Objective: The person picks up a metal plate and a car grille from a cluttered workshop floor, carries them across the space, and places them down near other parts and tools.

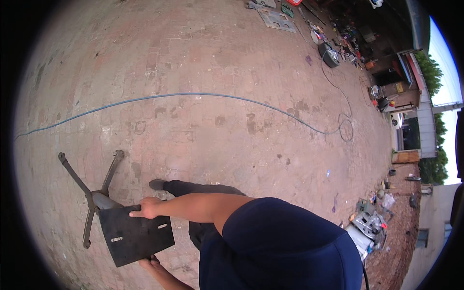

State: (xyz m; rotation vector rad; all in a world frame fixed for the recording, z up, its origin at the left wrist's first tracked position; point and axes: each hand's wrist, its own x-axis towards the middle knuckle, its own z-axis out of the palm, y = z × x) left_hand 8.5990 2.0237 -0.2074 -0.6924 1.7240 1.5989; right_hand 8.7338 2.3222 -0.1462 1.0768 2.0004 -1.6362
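A flat black rectangular plate (140, 237) with two light slots is between my hands. My right hand (149, 208) is closed on its upper edge, with a finger or thumb lying over the top face. At the lower edge, my left hand (151, 262) grips the plate, its fingers partly hidden. Behind the plate's far left corner is a pedestal base (99, 199) with a grey column and several splayed dark metal legs. The plate hides the column's end, so I cannot tell whether the two are joined.
A blue hose (193, 94) curves across the brick paving and ends in loops at the right. Car parts and scrap (369, 224) lie by the right-hand wall. A flat metal panel (277, 20), a wheel (329, 55) and assorted clutter stand at the top right. My shoe (157, 184) is near the base.
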